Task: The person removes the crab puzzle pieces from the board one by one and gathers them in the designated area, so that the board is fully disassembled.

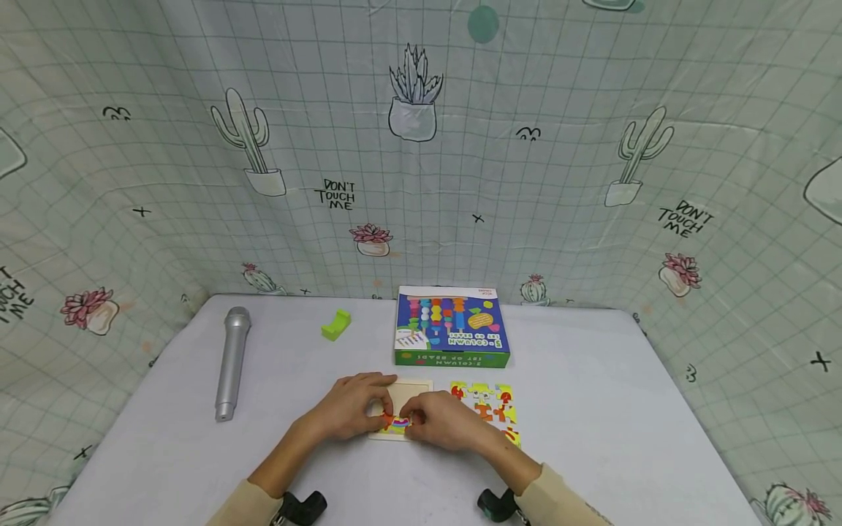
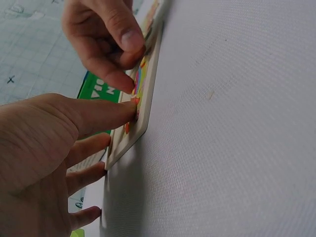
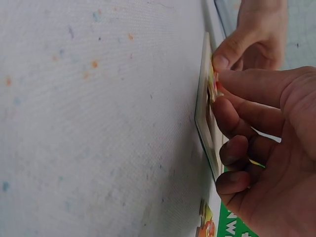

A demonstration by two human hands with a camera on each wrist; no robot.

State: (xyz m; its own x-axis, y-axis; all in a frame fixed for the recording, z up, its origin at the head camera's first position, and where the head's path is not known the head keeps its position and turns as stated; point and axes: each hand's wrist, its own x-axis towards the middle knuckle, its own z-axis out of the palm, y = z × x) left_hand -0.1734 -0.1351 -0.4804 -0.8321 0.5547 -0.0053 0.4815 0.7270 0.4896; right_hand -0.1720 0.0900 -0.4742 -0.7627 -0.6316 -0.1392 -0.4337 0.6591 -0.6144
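A small wooden puzzle tray [image 1: 413,389] lies on the table between both hands, with colourful puzzle pieces [image 1: 399,424] along its near side. My left hand [image 1: 351,406] reaches in from the left. In the left wrist view its straight thumb presses on a piece by the rim, while the other fingers rest along the tray's edge. From the right, my right hand [image 1: 450,421] pinches a puzzle piece [image 3: 215,90] between thumb and index finger over the tray, its remaining fingers curled. Fingers cover much of that piece.
Several loose yellow and red puzzle pieces [image 1: 483,394] lie right of the tray, partly behind my right forearm. A blue and green bead-set box [image 1: 452,329] stands behind. Farther left are a light green block [image 1: 337,324] and a silver microphone [image 1: 233,361]. Patterned cloth [image 1: 421,183] surrounds the table.
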